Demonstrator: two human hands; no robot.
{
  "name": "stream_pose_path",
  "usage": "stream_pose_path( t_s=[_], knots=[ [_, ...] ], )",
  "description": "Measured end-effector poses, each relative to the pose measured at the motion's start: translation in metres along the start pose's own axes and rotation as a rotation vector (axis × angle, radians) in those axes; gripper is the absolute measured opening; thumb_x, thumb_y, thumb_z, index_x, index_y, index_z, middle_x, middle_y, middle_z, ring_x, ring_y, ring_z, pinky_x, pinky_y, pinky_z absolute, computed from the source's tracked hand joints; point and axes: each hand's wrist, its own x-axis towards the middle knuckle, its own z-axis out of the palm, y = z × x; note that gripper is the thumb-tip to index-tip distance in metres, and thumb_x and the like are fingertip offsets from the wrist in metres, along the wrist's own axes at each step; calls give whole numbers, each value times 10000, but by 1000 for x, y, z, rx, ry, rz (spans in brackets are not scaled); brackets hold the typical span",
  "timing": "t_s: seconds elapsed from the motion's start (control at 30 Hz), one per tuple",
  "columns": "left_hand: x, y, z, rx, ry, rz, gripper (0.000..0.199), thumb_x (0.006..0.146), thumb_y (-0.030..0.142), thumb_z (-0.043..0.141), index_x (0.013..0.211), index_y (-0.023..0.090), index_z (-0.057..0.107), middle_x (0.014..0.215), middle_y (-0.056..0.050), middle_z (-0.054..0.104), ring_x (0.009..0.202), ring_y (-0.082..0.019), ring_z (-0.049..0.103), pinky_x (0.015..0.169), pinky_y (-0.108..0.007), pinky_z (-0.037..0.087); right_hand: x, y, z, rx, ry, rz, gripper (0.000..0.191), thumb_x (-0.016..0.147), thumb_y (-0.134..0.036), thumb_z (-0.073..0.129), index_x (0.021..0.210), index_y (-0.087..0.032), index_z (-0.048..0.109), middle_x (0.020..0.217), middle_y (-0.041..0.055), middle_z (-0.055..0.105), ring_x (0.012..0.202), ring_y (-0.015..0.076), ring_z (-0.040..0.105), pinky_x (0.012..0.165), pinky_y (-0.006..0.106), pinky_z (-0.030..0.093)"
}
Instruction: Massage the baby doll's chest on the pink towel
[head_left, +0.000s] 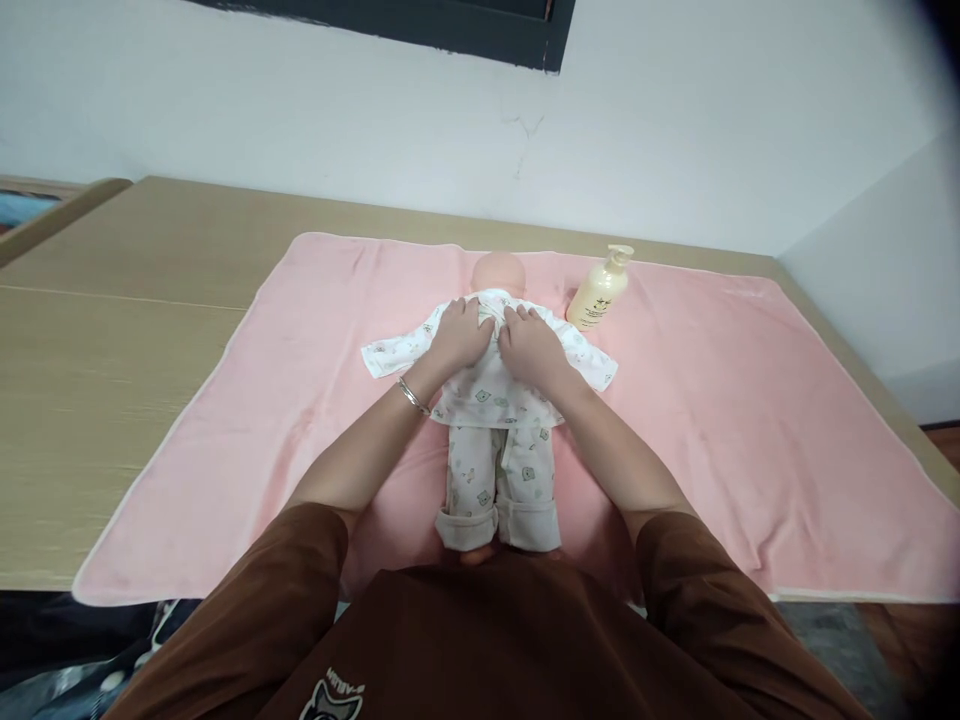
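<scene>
A baby doll (pixel 500 272) lies on a pink blanket, its bald head pointing away from me. It has on a white printed shirt (pixel 491 395) with the sleeves spread to both sides, and matching trousers (pixel 474 475) with turned-up cuffs. My left hand (pixel 463 335) rests on the upper left of the shirt near the neckline, fingers curled in the cloth. Close beside it, my right hand (pixel 529 345) is at the neckline's right side, its fingers bent onto the fabric too. The hands partly hide the collar.
The pink blanket (pixel 712 400) covers much of the wooden table (pixel 112 400). A pale yellow pump bottle (pixel 598 292) stands on it, right of the doll's head. A white wall (pixel 420 140) rises behind the table. A wooden chair back or rail (pixel 67 218) shows at far left.
</scene>
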Motion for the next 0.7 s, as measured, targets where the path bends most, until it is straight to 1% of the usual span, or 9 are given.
stream_pose_path(
  t_s=[0.1,0.2,0.27,0.37,0.43,0.5,0.57,0.63,0.7],
  knots=[
    [-21,15,7,23,28,21,520,1008,357,410,1449,92,485,1534,-248,522,1510,-402,403,1222,-644,328,14,20,6,59,-50,103,637,1067,-352,279,1595,-1,339,1644,268,369,1542,398,339,1245,547,287],
    [-32,24,10,28,45,64,555,1016,369,398,1484,75,453,1571,-261,479,1547,-417,344,1237,-664,291,23,29,11,96,-61,150,688,1069,-411,308,1616,5,285,1673,270,308,1572,390,279,1258,528,263],
    [-28,21,10,13,33,68,540,1016,375,404,1473,97,478,1564,-244,493,1538,-406,362,1249,-653,280,22,26,11,85,-33,150,671,1069,-405,313,1612,-11,301,1660,257,344,1561,380,302,1256,526,264],
    [-10,5,8,4,-9,-10,538,1012,385,421,1446,82,513,1543,-244,517,1504,-382,410,1268,-599,278,13,15,4,35,4,128,566,1059,-332,317,1531,-51,453,1551,245,504,1478,382,423,1219,540,315],
    [1,-5,7,5,-37,-76,557,1016,396,404,1446,59,513,1523,-239,541,1477,-364,444,1269,-562,294,7,9,-3,20,-25,69,497,1031,-258,342,1433,-56,553,1448,247,591,1404,372,497,1186,511,369],
    [7,-10,7,-1,-41,-111,555,1023,403,378,1444,73,525,1498,-210,575,1451,-343,473,1260,-538,320,4,6,-7,37,-69,22,480,1020,-228,354,1409,-51,572,1426,247,606,1400,359,505,1183,478,386],
    [8,-10,7,0,-16,-125,537,1026,399,372,1439,101,545,1473,-187,602,1433,-328,494,1255,-519,339,6,7,-5,77,-81,26,521,1049,-269,333,1483,-44,512,1513,247,539,1476,358,435,1222,473,349],
    [5,-5,6,14,22,-139,522,1029,382,374,1433,106,558,1456,-191,611,1425,-326,505,1254,-514,346,12,11,1,113,-58,70,585,1079,-347,305,1570,-47,409,1627,240,410,1553,369,326,1264,500,281],
    [2,0,3,-3,40,-118,498,1034,346,359,1418,112,575,1456,-185,616,1417,-321,516,1256,-520,346,18,16,8,136,-29,108,623,1091,-400,289,1611,-62,345,1680,224,324,1582,375,264,1283,536,230]
  ],
)
